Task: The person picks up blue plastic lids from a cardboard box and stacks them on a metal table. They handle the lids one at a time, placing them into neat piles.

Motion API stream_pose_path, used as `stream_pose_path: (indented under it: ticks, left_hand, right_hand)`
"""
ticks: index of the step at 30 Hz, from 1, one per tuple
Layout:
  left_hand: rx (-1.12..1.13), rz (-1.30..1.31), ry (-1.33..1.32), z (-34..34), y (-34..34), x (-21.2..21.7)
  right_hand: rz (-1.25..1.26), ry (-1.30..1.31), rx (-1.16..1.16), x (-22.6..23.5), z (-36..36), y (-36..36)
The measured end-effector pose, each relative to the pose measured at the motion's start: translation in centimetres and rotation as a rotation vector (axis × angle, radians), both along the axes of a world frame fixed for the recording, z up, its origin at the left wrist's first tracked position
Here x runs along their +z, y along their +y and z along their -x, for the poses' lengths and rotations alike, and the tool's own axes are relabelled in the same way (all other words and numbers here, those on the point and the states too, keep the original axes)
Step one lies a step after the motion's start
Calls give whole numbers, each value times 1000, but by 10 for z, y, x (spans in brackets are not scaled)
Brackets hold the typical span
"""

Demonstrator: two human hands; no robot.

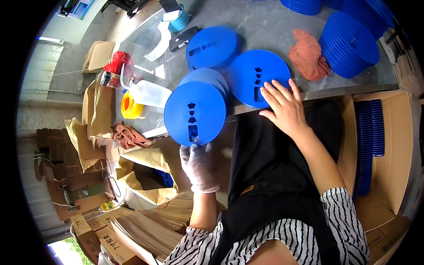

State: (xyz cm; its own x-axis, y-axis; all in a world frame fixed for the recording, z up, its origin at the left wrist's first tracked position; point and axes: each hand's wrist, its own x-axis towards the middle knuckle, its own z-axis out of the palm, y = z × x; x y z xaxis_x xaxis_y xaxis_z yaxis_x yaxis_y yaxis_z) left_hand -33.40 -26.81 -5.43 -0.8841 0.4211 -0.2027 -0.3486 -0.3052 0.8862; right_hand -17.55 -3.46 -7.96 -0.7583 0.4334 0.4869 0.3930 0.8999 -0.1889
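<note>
My gloved left hand (197, 165) grips the lower rim of a round blue plastic disc (176, 110), which has small cutouts and a slot. The disc is held up at the table's front edge, face toward me, in front of a pile of blue discs (207, 76). My bare right hand (285, 106) lies with fingers spread over the right edge of another blue disc (243, 79) on the table. Behind them lies a further blue disc (216, 42). Whatever my left fingertips do behind the disc is hidden.
Stacked blue discs (346, 44) and an orange cloth (308, 55) are at the right of the grey table (265, 26). A white squeeze bottle (150, 93) and yellow tape roll (131, 106) stand left. A cardboard box (393, 176) with discs sits right; an open paper sack (145, 157) is left.
</note>
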Motion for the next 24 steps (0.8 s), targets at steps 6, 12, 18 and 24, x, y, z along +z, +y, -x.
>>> stream_pose_path:
  ticks: [6, 12, 18, 24]
  left_hand:
    - [73, 69, -74, 3, -7, -5]
    - [93, 176, -210, -2, -4, 0]
    - [-456, -220, -132, -49, 6, 11]
    - [-498, -213, -226, -44, 24, 43]
  right_hand:
    - [-75, 111, 65, 10, -17, 5]
    - [-19, 458, 17, 39, -26, 7]
    - [-172, 380, 141, 55, -17, -49]
    - [-172, 338, 308, 34, -22, -89]
